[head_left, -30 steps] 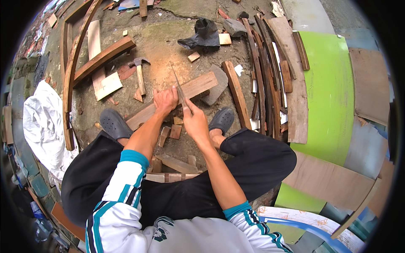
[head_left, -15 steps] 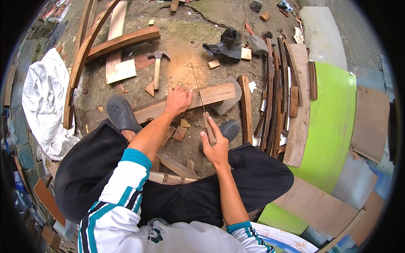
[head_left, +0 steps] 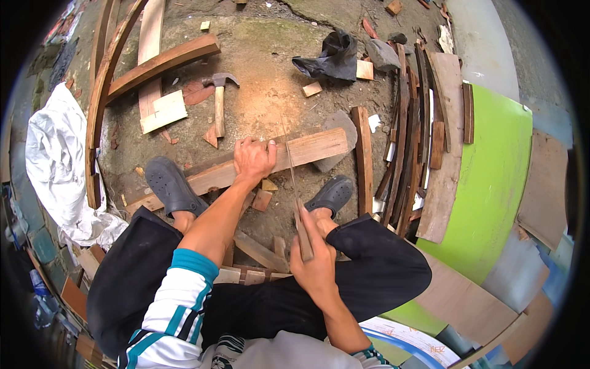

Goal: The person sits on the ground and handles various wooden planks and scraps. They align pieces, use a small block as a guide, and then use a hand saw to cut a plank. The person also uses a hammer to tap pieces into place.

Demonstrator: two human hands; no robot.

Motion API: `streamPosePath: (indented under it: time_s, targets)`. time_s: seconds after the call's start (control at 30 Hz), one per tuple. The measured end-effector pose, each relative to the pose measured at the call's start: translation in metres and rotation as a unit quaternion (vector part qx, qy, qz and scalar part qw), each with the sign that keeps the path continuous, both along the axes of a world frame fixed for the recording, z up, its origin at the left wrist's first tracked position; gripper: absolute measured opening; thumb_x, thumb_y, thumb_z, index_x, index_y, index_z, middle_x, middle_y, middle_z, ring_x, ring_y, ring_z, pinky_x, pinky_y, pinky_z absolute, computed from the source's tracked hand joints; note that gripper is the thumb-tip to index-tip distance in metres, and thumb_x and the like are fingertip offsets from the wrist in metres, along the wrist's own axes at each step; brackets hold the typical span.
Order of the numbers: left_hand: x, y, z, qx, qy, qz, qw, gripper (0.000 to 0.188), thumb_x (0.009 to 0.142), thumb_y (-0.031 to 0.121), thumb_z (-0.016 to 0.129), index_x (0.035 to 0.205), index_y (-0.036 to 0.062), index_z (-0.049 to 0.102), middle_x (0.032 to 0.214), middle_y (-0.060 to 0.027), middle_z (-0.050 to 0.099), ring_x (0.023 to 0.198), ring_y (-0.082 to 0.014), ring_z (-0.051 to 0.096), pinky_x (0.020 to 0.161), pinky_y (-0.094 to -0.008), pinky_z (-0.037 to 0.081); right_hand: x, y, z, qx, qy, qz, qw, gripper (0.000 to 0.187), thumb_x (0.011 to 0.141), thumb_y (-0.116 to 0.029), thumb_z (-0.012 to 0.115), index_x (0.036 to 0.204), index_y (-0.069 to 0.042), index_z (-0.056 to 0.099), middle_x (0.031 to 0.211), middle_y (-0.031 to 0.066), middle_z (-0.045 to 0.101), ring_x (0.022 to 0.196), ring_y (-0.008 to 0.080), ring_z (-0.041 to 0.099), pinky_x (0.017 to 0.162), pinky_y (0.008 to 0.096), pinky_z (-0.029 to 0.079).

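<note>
A long wooden board (head_left: pixel 321 147) lies aslant in front of me, its right end resting on a flat grey stone (head_left: pixel 335 161). My left hand (head_left: pixel 254 158) is closed over the board, fingers curled at its far edge. Just right of that hand, the thin blade of a handsaw (head_left: pixel 292 169) crosses the wood. The wooden handle of the saw is wrapped in my right hand (head_left: pixel 315 264), low over my right thigh. Whether the teeth are sunk in a cut is too small to make out.
Beyond the board lie sawdust (head_left: pixel 264 101), a hammer (head_left: pixel 219 107) and crumpled black plastic (head_left: pixel 332 58). Curved timbers (head_left: pixel 114 71) and a white sack (head_left: pixel 56 154) are on the left. Dark wood strips (head_left: pixel 405 135) and a green panel (head_left: pixel 495 184) take up the right. Offcuts (head_left: pixel 261 251) lie between my legs.
My right hand has drawn the saw back toward my body and lower. The left hand still grips the board, and the whole view has shifted slightly.
</note>
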State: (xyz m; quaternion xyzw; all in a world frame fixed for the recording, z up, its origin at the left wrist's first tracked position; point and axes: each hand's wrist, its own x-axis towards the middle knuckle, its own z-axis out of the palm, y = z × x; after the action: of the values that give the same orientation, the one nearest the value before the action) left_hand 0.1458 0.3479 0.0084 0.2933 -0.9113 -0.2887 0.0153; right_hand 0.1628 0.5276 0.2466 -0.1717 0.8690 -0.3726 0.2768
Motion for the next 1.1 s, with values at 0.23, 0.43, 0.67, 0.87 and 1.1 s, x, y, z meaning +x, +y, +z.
streamPosePath:
  time_s: [0.23,0.43,0.67,0.87,1.1]
  targets:
    - [0.001,-0.002,-0.001,-0.032,-0.011,0.005,0.999,0.050,0.098,0.035,0.049,0.077,-0.0011,0.076,0.083,-0.0201,0.073,0.100,-0.0326,0.066,0.097,-0.0456,0.037,-0.017,-0.011,-0.007,0.003,-0.027,-0.005,1.000,0.063,0.087,-0.001,0.061,0.149,-0.005,0.048,0.108,0.0255,0.070,0.092,0.0455,0.069,0.077,0.0432,0.054]
    - [0.004,0.001,0.001,-0.036,-0.014,0.000,0.999,0.052,0.098,0.036,0.047,0.078,-0.0024,0.076,0.084,-0.0214,0.073,0.101,-0.0336,0.066,0.096,-0.0468,0.039,-0.008,0.000,-0.013,-0.032,0.009,0.005,0.999,0.067,0.086,-0.005,0.063,0.150,-0.005,0.044,0.086,0.0304,0.069,0.081,0.0504,0.066,0.073,0.0540,0.053]
    - [0.000,-0.001,-0.002,-0.061,-0.016,-0.001,0.998,0.057,0.099,0.037,0.045,0.073,-0.0029,0.075,0.081,-0.0229,0.072,0.099,-0.0333,0.066,0.096,-0.0466,0.038,0.011,0.015,0.032,0.017,-0.090,-0.002,0.996,0.067,0.085,0.002,0.060,0.150,-0.006,0.046,0.104,0.0330,0.068,0.094,0.0481,0.068,0.082,0.0455,0.055]
    - [0.000,0.007,0.008,-0.051,-0.024,-0.008,0.998,0.056,0.100,0.037,0.043,0.076,-0.0024,0.076,0.084,-0.0237,0.072,0.098,-0.0355,0.066,0.096,-0.0478,0.037,-0.028,-0.018,-0.021,0.030,-0.065,-0.010,0.997,0.072,0.083,-0.001,0.064,0.151,-0.005,0.041,0.084,0.0322,0.068,0.078,0.0526,0.066,0.072,0.0565,0.053]
    - [0.000,-0.001,0.008,-0.055,-0.051,-0.003,0.997,0.056,0.099,0.038,0.043,0.077,-0.0019,0.076,0.087,-0.0247,0.072,0.098,-0.0369,0.065,0.093,-0.0495,0.039,0.021,0.031,0.046,-0.056,-0.032,-0.004,0.998,0.070,0.084,-0.003,0.064,0.150,-0.003,0.041,0.087,0.0351,0.067,0.083,0.0525,0.066,0.074,0.0574,0.052]
